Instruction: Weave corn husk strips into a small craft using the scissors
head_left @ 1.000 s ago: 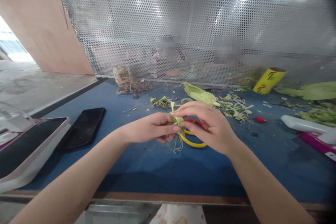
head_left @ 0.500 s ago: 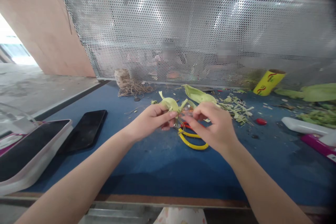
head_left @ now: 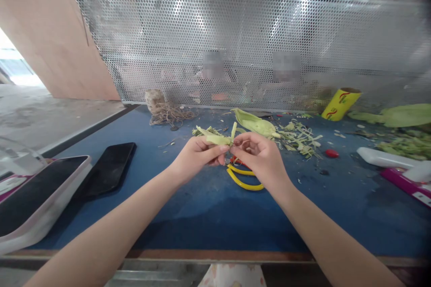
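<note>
My left hand (head_left: 195,156) is closed, thumb against fingers, on a pale green corn husk (head_left: 217,139). A short strip of it stands up between the two hands. Closed at the same spot, my right hand (head_left: 264,157) pinches the husk's near end; its fingertips almost meet the left thumb, and the exact grip is partly hidden. Below the hands lie scissors with yellow handles (head_left: 245,184), partly covered by the right hand. Just behind, a larger green husk (head_left: 254,124) rests on the table among cut shreds (head_left: 303,139).
The blue table (head_left: 202,219) ends at a perforated metal screen (head_left: 215,27); people show dimly behind it. Brown twine (head_left: 168,114) lies back left, a black phone (head_left: 112,170) at left. To the right are a yellow roll (head_left: 340,104), a red piece (head_left: 332,154) and a power strip (head_left: 400,184).
My right hand has come in to the left hand, and its fingers now close on the husk. The husk's curled part has flattened leftward, and one strip now points up.
</note>
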A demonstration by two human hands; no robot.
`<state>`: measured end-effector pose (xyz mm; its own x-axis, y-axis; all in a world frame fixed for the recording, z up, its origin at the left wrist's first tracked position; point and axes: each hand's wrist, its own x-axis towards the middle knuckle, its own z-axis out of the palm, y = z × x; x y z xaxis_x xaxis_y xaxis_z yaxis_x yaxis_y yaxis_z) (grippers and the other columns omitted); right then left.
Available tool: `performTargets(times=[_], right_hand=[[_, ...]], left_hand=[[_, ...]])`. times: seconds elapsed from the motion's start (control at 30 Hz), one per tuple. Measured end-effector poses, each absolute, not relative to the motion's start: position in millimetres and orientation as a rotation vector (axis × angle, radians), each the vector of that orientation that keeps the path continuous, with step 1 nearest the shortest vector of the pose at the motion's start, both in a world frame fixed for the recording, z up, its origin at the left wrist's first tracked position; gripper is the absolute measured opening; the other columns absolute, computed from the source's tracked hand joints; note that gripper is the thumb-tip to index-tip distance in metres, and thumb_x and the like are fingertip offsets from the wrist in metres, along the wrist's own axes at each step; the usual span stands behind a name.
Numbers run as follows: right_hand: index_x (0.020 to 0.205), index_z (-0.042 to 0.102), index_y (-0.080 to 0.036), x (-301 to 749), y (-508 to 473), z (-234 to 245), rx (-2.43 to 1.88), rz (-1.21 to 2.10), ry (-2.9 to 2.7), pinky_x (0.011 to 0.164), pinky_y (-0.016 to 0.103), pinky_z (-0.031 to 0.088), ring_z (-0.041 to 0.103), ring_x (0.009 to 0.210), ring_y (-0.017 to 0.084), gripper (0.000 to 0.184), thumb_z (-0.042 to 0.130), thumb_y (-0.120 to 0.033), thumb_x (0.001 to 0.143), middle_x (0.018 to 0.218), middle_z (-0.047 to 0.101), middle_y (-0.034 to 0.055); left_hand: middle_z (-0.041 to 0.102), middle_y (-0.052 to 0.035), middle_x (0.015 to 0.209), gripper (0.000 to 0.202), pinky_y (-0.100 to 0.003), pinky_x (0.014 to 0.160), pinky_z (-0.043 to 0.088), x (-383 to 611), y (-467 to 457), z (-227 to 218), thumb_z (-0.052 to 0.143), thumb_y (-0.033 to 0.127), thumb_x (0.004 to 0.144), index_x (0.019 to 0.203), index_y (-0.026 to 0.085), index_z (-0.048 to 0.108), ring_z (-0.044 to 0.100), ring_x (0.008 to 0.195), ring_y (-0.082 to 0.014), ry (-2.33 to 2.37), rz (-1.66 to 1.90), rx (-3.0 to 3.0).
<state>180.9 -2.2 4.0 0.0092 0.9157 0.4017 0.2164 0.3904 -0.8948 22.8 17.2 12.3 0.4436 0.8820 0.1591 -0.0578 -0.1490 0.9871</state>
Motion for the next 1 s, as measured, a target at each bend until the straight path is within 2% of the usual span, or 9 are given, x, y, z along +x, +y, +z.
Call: performTargets(times=[0.2,0.43,0.8,0.87,0.9,1.0], right_hand=[[0.062,0.059,-0.017,179,0,0,-1.052,0.783,-1.484,0.050,0.025,0.044,0.054,0.057,0.013,0.015,0.064,-0.030,0.065,0.066,0.061,0.0024],[0.063,0.059,-0.018,193,6,5,-1.046,0.430,-1.670,0.049,0.024,0.040,0.049,0.055,0.011,0.008,0.059,-0.023,0.069,0.068,0.059,0.0019],[0.057,0.048,-0.017,224,18,15,-1.322,0.401,-1.720,0.047,0.023,0.037,0.044,0.048,0.009,0.010,0.055,-0.019,0.064,0.053,0.049,-0.0028],[0.063,0.053,-0.017,226,20,14,-1.349,0.410,-1.738,0.051,0.026,0.041,0.048,0.052,0.011,0.005,0.056,-0.021,0.065,0.062,0.054,-0.0001],[0.072,0.057,-0.017,227,20,13,-1.333,0.433,-1.751,0.056,0.028,0.044,0.051,0.059,0.013,0.008,0.056,-0.022,0.065,0.073,0.058,0.0027],[0.108,0.055,-0.021,223,19,12,-1.161,0.665,-1.890,0.078,0.033,0.044,0.054,0.092,0.018,0.038,0.056,-0.023,0.070,0.109,0.055,0.0066]], left_hand=[[0.055,0.0005,0.049,0.025,-0.019,0.046,0.035,26,17,10,0.067,0.031,0.066,0.052,0.011,0.061,0.043,0.045,-0.0054,0.803,1.042,1.466],[0.053,0.0014,0.046,0.025,-0.019,0.045,0.034,25,20,11,0.067,0.027,0.064,0.048,0.011,0.058,0.041,0.043,-0.0045,0.827,1.087,1.403],[0.051,0.0029,0.044,0.024,-0.017,0.037,0.029,18,21,22,0.069,0.025,0.063,0.048,0.010,0.057,0.040,0.039,-0.0032,0.734,1.107,1.316],[0.050,0.0031,0.043,0.023,-0.017,0.037,0.028,19,21,21,0.068,0.025,0.065,0.049,0.010,0.059,0.040,0.037,-0.0032,0.747,1.061,1.358],[0.051,0.0029,0.042,0.023,-0.017,0.037,0.029,19,20,20,0.067,0.025,0.066,0.050,0.010,0.060,0.041,0.037,-0.0032,0.755,1.030,1.397],[0.055,0.0008,0.043,0.021,-0.017,0.038,0.032,21,19,18,0.063,0.022,0.069,0.052,0.009,0.063,0.042,0.037,-0.0039,0.797,0.905,1.549]])
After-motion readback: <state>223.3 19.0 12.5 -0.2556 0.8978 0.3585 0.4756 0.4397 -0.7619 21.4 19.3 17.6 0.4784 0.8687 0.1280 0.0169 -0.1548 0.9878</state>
